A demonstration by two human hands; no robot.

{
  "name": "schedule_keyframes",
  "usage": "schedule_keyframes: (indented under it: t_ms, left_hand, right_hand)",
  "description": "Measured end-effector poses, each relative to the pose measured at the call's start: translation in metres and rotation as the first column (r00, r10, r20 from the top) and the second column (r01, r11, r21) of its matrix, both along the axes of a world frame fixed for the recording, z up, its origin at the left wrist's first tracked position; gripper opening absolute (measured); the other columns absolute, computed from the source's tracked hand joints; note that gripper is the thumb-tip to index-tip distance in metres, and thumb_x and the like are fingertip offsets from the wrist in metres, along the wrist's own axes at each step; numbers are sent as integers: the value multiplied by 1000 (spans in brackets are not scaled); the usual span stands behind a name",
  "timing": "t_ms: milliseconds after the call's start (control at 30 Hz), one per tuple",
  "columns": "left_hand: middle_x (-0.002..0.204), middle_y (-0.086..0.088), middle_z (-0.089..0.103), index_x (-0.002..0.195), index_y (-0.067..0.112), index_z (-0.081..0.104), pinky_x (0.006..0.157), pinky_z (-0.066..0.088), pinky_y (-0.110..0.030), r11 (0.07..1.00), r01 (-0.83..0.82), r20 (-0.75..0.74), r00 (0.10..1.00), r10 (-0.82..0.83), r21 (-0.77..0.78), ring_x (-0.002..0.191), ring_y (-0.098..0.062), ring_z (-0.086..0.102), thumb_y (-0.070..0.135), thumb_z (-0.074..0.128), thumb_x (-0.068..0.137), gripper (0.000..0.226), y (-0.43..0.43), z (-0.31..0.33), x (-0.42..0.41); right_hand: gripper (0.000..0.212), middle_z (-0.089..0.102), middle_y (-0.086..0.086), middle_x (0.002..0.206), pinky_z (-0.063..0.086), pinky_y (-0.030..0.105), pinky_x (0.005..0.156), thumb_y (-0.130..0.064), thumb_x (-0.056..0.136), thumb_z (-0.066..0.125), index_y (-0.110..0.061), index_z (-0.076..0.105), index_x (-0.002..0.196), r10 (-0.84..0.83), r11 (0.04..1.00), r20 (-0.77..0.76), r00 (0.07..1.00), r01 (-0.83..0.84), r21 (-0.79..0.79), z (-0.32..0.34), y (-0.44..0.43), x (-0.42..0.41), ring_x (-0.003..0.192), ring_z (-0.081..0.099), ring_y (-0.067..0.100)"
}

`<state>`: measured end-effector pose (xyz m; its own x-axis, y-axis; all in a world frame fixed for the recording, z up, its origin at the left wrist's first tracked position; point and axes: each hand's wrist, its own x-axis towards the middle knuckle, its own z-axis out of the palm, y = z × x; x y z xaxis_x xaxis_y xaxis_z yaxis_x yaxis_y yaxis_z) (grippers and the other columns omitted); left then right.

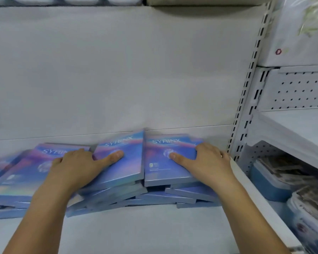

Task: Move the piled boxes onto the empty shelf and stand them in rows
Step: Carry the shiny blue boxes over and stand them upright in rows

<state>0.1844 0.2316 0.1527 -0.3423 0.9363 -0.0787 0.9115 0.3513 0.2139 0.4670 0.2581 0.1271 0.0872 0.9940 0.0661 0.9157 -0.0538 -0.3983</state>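
Observation:
Several flat blue-and-pink boxes printed "SYRINX" lie in untidy overlapping piles along the back of a white shelf (140, 230). My left hand (75, 167) grips the tilted top box of the middle pile (125, 167), thumb flat on its face and fingers over its left edge. My right hand (209, 162) grips the top box of the right pile (160, 171) the same way, thumb on its face and fingers curled over its right edge. Another pile (20, 176) lies at the left, blurred. The fingertips of both hands are hidden.
A white back panel (117, 70) rises behind the piles. A slotted upright (246, 99) ends the shelf at the right. Beyond it stands a second unit with a bare white shelf (301, 125); below that lie blue tubs and packaged goods (275, 182).

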Motion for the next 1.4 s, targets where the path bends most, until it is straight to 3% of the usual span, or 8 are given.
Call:
schedule_keyframes:
  t_ms: [133, 267, 400, 633, 733, 967, 1133, 1400]
  left_hand:
    - [120, -4, 64, 107, 21, 59, 94, 45, -43, 991, -38, 212, 977, 11, 126, 103, -27, 56, 102, 45, 53, 98, 0, 1, 9]
    - [114, 9, 66, 126, 28, 55, 76, 49, -35, 936, -105, 526, 845, -93, 335, 98, -18, 64, 64, 82, 61, 79, 0, 6, 16]
    - [94, 4, 80, 113, 32, 65, 57, 58, -25, 857, -188, 766, 566, -305, 480, 76, -11, 77, 45, 90, 60, 60, -7, 9, 9]
    - [100, -3, 78, 108, 13, 72, 54, 59, -32, 655, -479, 809, 409, -422, 584, 69, -19, 72, 28, 67, 86, 27, -58, 2, -22]
    - [99, 2, 80, 113, 15, 68, 70, 64, -31, 561, -578, 806, 402, -435, 592, 81, -12, 76, 16, 59, 95, 21, -95, -1, -42]
    - [102, -2, 79, 117, 14, 68, 57, 62, -29, 395, -711, 813, 506, -288, 582, 73, -12, 76, 26, 72, 82, 37, -209, -25, -111]
    - [110, -4, 79, 114, 21, 72, 75, 64, -34, 324, -746, 812, 556, -179, 582, 89, -17, 76, 62, 93, 45, 83, -291, -43, -166]
    - [109, -6, 79, 109, 19, 73, 75, 64, -32, 146, -830, 842, 523, -130, 538, 87, -17, 76, 63, 94, 41, 84, -409, -75, -257]
  right_hand:
    - [79, 58, -5, 120, 36, 37, 99, -84, 70, 59, -21, 56, 116, 39, 997, -193, 980, -24, 78, 3, 2, 2, 122, 53, 22]
    - [52, 62, -18, 101, 52, 33, 80, -56, 77, 78, -37, 49, 116, 134, 970, -469, 873, -19, 242, 13, -3, 5, 94, 62, 7]
    - [34, 75, -10, 92, 57, 35, 73, -32, 83, 81, -44, 57, 104, 262, 937, -759, 596, 30, 347, 18, -1, 21, 85, 72, 12]
    - [27, 76, 1, 116, 56, 43, 96, -13, 96, 62, -15, 68, 122, 357, 932, -922, 147, -116, 343, 25, -2, 19, 110, 72, 25]
    - [32, 76, 2, 112, 61, 40, 84, -16, 86, 66, -19, 63, 119, 361, 910, -930, 63, -240, 337, 21, -5, -12, 99, 74, 21]
    - [40, 79, 6, 104, 64, 33, 67, -11, 78, 70, -15, 61, 117, 326, 806, -944, -48, -508, 304, 14, -38, -104, 85, 76, 22]
    - [59, 78, 9, 106, 60, 46, 85, -19, 65, 77, -11, 60, 121, 303, 710, -949, -82, -645, 283, 4, -74, -198, 91, 75, 27]
    - [46, 78, 9, 107, 63, 34, 75, -9, 70, 73, -11, 61, 114, 221, 595, -973, -67, -781, 189, -23, -155, -348, 89, 75, 23]
